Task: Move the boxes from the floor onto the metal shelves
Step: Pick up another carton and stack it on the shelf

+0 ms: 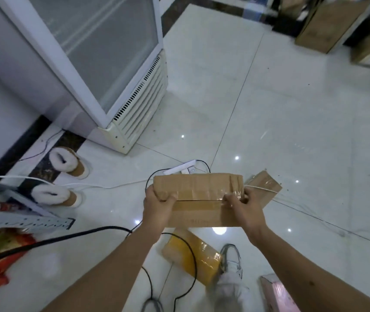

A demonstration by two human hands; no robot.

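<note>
I hold a flat brown cardboard box (198,194) sealed with clear tape above the floor, in the lower middle of the head view. My left hand (158,204) grips its left end, thumb on top. My right hand (242,204) grips its right end by the taped seam. Under the box on the floor lies a yellow-taped box (193,255). A small brown box (263,188) lies just to the right behind the held one. A pink box (276,293) shows at the bottom right. The grey metal shelf (26,221) pokes in from the left edge.
A white glass-door fridge (112,64) stands at the upper left. Two fur-lined slippers (67,163) sit by the wall. A white power strip (182,168) and black and white cables cross the tiles. Cardboard boxes (328,25) stand at the far right. My shoe (231,257) is below.
</note>
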